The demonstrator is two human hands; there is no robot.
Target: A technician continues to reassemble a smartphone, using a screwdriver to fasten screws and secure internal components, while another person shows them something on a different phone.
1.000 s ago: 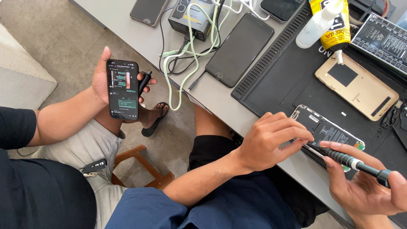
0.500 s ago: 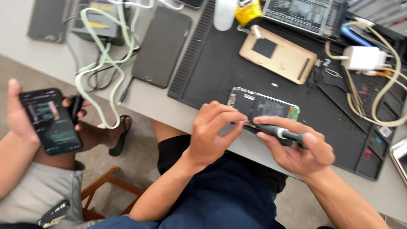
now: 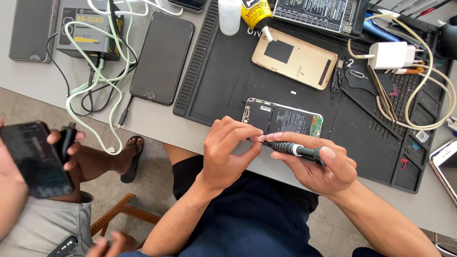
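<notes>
1. Here the right hand (image 3: 320, 167) is closed around a black screwdriver with a silver collar (image 3: 296, 150).
2. The left hand (image 3: 227, 151) pinches its thin tip.
3. Just beyond lies an opened smartphone with exposed black battery (image 3: 284, 119), on a black rubber work mat (image 3: 223, 76).

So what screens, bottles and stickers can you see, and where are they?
Dark phone: face up left of the black mat, screen off.
Glue bottle: top of the mat, yellow with black label.
Open phone: by both hands, black inside with white stickers.
Grey box: top left, yellow label.
Another person's phone: far left, dark screen.
</notes>
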